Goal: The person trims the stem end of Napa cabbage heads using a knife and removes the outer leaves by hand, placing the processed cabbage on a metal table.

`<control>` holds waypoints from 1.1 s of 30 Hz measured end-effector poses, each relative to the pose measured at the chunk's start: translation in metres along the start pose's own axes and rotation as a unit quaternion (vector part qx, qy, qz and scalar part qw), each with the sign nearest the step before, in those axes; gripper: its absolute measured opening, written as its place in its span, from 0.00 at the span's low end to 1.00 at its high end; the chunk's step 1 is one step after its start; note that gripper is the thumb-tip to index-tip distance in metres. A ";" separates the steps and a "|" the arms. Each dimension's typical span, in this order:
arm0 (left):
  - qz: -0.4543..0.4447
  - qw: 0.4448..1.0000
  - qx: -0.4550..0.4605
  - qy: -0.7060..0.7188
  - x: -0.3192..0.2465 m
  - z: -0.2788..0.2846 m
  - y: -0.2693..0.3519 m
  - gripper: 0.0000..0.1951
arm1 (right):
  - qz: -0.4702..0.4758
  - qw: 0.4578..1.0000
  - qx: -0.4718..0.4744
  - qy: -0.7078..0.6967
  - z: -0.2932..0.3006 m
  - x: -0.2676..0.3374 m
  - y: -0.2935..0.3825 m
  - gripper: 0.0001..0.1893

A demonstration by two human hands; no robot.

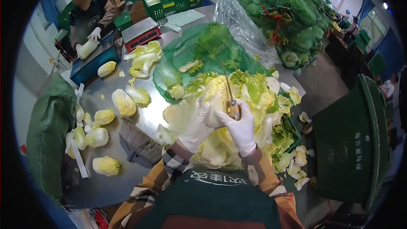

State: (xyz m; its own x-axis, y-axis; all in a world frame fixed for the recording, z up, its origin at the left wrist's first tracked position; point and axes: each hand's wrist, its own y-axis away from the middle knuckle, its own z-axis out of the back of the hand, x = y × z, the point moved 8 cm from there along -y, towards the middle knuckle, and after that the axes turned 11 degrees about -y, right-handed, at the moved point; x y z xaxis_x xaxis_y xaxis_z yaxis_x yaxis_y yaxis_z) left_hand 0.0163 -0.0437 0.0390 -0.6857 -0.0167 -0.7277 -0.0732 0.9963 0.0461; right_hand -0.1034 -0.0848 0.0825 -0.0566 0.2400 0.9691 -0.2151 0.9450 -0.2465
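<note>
Between my gloved hands is a pale yellow napa cabbage (213, 97), held upright over a heap of loose leaves (254, 92). My left hand (197, 127) grips its left side and lower end. In my right hand (240, 127) is a knife (234, 109) with a wooden handle, its narrow blade pointing up along the cabbage's right side. The thumb of that hand rests against the cabbage. Behind the heap lies a green mesh sack (203, 44) with leaves in and under it. Trimmed cabbages, among them one large head (124, 102), lie on the metal table (152, 114) at left.
A bench brush (140, 143) lies left of my arms. A red scale (141, 33) and green crates (165, 3) stand farther back. Stacked mesh sacks of cabbage (286, 16) rise at back right. A green bin (349, 143) stands right; a co-worker (90, 16) handles a cabbage at far left.
</note>
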 end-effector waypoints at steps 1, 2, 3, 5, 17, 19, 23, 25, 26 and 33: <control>0.001 1.000 -0.001 0.002 0.004 -0.001 0.000 0.32 | 0.003 1.000 0.001 0.005 -0.001 -0.001 0.000 0.28; -0.027 0.999 -0.034 -0.013 0.003 0.002 0.000 0.31 | 0.001 1.000 0.002 0.006 0.000 0.000 0.001 0.28; -0.055 0.996 -0.066 -0.029 -0.001 0.005 0.000 0.31 | -0.017 1.000 0.003 0.010 -0.001 -0.003 0.001 0.28; -0.075 0.995 -0.063 -0.036 -0.009 0.001 -0.001 0.32 | -0.038 0.999 0.004 0.013 -0.002 -0.008 0.000 0.28; -0.165 0.958 -0.167 -0.164 -0.017 0.008 0.010 0.36 | -0.053 0.995 0.004 -0.090 0.000 -0.011 0.004 0.16; -0.171 0.948 -0.172 -0.205 -0.020 0.004 0.017 0.35 | -0.057 0.990 -0.003 -0.132 -0.003 -0.005 0.006 0.17; -0.111 0.989 -0.083 -0.054 -0.006 0.002 0.008 0.33 | -0.065 0.987 -0.033 -0.143 0.007 -0.015 0.003 0.15; -0.043 0.996 -0.035 0.076 0.006 0.006 0.002 0.33 | -0.150 0.959 -0.055 -0.235 0.008 -0.030 0.010 0.14; 0.020 0.978 0.017 0.208 0.014 0.000 0.000 0.33 | -0.126 0.970 -0.048 -0.203 0.008 -0.027 0.006 0.13; 0.043 0.985 0.006 0.166 0.008 0.004 0.000 0.36 | -0.187 0.953 -0.025 -0.238 0.006 -0.019 0.003 0.11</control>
State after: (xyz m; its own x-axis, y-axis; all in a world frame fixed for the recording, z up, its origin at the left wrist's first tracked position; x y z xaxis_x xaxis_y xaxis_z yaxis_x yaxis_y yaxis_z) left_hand 0.0138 -0.0438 0.0307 -0.8882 0.0436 -0.4574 0.0029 0.9960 0.0894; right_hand -0.1091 -0.0876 0.0630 -0.4233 -0.2324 0.8757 -0.2614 0.9568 0.1276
